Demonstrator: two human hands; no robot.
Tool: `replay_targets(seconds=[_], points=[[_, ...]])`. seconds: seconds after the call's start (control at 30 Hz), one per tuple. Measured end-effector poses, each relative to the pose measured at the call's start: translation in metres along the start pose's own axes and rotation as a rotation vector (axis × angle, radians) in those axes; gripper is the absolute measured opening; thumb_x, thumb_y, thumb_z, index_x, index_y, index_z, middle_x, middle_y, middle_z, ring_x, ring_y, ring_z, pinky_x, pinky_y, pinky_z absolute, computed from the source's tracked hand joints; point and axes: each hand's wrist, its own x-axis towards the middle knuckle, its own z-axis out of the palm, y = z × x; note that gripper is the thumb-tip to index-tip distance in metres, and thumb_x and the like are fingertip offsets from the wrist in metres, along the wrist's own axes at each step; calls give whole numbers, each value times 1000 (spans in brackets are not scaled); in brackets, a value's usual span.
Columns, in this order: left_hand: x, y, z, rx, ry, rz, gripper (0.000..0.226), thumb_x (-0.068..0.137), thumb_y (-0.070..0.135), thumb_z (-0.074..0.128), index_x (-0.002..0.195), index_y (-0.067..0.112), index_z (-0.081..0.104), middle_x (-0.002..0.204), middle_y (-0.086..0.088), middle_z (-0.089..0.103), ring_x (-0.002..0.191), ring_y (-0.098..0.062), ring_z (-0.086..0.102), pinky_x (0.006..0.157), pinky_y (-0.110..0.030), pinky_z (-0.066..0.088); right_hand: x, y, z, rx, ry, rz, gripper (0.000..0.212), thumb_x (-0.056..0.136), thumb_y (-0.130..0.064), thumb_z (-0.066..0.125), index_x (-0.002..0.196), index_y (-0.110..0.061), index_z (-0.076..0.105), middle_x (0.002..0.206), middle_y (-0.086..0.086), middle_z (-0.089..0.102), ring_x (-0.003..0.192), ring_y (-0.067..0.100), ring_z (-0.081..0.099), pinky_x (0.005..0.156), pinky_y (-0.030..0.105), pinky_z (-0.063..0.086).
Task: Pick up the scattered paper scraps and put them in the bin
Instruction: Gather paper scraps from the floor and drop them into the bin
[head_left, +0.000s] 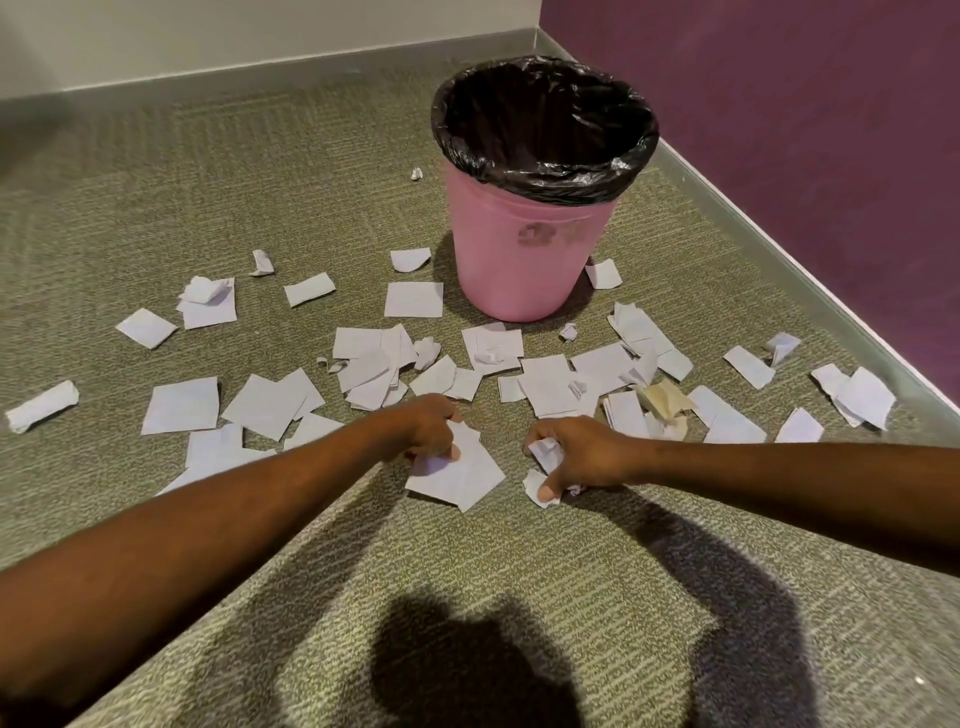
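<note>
Both hands grip paper: left hand (434, 428) pinches flat sheets (462, 475), right hand (576, 454) clutches crumpled scraps (545, 452). Straight ahead beyond both stands the bin (524, 260), slightly nearer the right hand, loose paper (545, 384) between.

Pink bin (519, 260), black liner (545, 171), white scraps (413, 300), olive carpet (260, 182).
</note>
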Motion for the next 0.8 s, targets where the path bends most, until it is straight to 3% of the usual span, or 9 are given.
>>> replay_targets(seconds=[0.17, 0.27, 0.33, 0.4, 0.53, 0.63, 0.73, 0.8], points=[[-2, -13, -2, 30, -6, -12, 63, 94, 13, 79, 150, 10, 51, 123, -20, 62, 99, -30, 65, 74, -34, 55, 4, -4, 9, -197, 18, -60, 59, 72, -24, 97, 124, -15, 70, 121, 5, 71, 107, 26, 64, 85, 36, 52], [-2, -13, -2, 7, -35, 1, 60, 94, 13, 79, 148, 10, 53, 126, -20, 60, 110, -35, 67, 76, -36, 55, 2, -8, 6, -157, -1, -1, 65, 74, -25, 96, 132, -11, 70, 126, 5, 69, 107, 23, 62, 81, 31, 48], [-3, -9, -6, -61, -47, 17, 59, 95, 13, 79, 148, 11, 53, 126, -18, 61, 108, -32, 67, 81, -38, 57, 1, -9, -1, -98, 2, 15, 55, 73, -26, 96, 120, -8, 74, 116, 8, 74, 101, 28, 67, 78, 32, 51], [-5, -4, -14, -108, -27, 48, 60, 95, 16, 79, 149, 13, 53, 134, -16, 61, 112, -28, 65, 91, -37, 58, -3, -14, -14, 21, 24, 20, 44, 74, -23, 97, 108, -6, 76, 105, 10, 79, 98, 34, 75, 82, 43, 61], [-13, 14, -44, -320, 3, 94, 49, 98, 12, 75, 142, 10, 55, 97, -14, 70, 78, -19, 62, 66, -29, 48, -9, -38, -53, 318, 98, -10, 34, 77, -15, 97, 102, -4, 76, 97, 14, 81, 88, 32, 80, 79, 50, 65], [-20, 28, -70, -487, 35, 112, 37, 98, 13, 74, 133, 8, 62, 117, -18, 75, 91, -23, 68, 68, -31, 55, -14, -64, -86, 465, 181, -45, 32, 82, -6, 91, 109, 0, 75, 99, 15, 82, 91, 35, 80, 79, 48, 66], [-27, 42, -95, -677, 96, 164, 38, 97, 15, 75, 133, 7, 63, 108, -11, 77, 84, -18, 72, 54, -25, 58, -24, -92, -118, 566, 278, -101, 32, 81, -3, 90, 109, -3, 74, 100, 14, 83, 92, 32, 80, 79, 46, 65], [-36, 53, -110, -780, 127, 214, 39, 96, 18, 76, 131, 6, 64, 104, -8, 77, 77, -15, 73, 54, -25, 58, -32, -111, -139, 647, 332, -130, 33, 81, -2, 89, 109, -5, 72, 99, 13, 82, 92, 32, 79, 78, 47, 65]])
